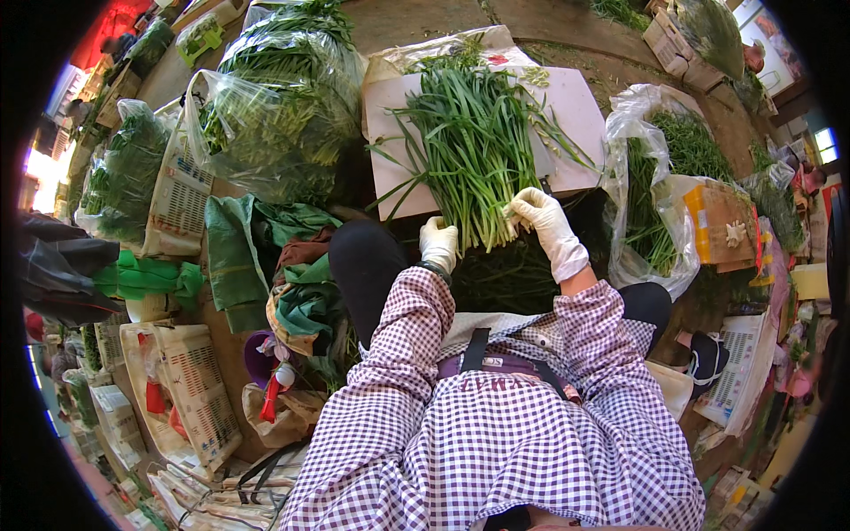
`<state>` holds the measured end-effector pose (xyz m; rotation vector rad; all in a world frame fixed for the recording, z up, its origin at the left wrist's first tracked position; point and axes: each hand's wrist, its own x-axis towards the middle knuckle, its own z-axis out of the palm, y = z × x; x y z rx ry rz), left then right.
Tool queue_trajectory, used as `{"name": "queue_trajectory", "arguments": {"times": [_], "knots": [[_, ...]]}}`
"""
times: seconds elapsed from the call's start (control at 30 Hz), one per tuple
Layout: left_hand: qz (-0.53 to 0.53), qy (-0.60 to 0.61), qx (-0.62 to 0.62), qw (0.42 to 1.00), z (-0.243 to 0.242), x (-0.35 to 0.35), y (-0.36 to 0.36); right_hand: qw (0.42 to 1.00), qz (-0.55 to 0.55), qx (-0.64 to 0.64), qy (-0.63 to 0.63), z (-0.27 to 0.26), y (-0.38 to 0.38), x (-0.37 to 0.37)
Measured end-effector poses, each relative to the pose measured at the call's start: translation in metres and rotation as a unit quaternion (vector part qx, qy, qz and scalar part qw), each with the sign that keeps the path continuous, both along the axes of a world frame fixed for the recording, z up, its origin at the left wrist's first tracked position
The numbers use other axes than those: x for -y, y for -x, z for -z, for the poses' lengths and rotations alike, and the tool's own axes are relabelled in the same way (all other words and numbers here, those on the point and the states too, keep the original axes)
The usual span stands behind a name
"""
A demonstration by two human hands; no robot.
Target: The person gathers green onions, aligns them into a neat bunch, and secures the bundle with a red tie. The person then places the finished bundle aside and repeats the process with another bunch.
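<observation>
A thick bunch of long, flat-leaved greens, seemingly garlic chives (471, 143), lies on a pale board (392, 192) before me. Its pale stem ends point towards me and overhang the board's near edge. At the bunch's lower left is my left hand (439, 242), gloved in white, fingers curled beside the stems; whether it grips any is hidden. My right hand (543, 222), also in a white glove, pinches pale stem ends at the lower right. Loose stalks (558, 136) and pale trimmings (534, 76) are scattered on the board's right side.
Left of the board stands a large clear plastic bag of greens (279, 133). An open plastic bag of greens (637, 192) is at the right, beside a cardboard piece (724, 222). Green cloth (232, 265) and white plastic crates (192, 385) lie to my left.
</observation>
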<state>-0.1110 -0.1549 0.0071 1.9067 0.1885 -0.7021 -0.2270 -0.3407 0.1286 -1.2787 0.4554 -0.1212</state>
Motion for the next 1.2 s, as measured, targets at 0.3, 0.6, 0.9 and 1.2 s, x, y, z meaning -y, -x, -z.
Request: {"name": "queue_trajectory", "arguments": {"times": [0.3,0.6,0.9,1.2], "knots": [[0.023,0.213,-0.069,0.974,-0.007,0.010,0.002,0.998,0.032,-0.045,0.025,-0.003,-0.016,-0.015],[-0.043,0.277,-0.176,0.943,0.004,0.008,-0.010,0.898,-0.107,-0.020,0.426,0.041,-0.015,-0.068],[0.008,0.240,-0.226,0.944,0.005,-0.003,-0.024,0.833,-0.012,-0.019,0.553,0.053,-0.004,-0.060],[0.005,0.240,-0.176,0.955,0.018,0.002,-0.025,0.861,-0.035,-0.187,0.472,0.050,0.018,-0.078]]}}
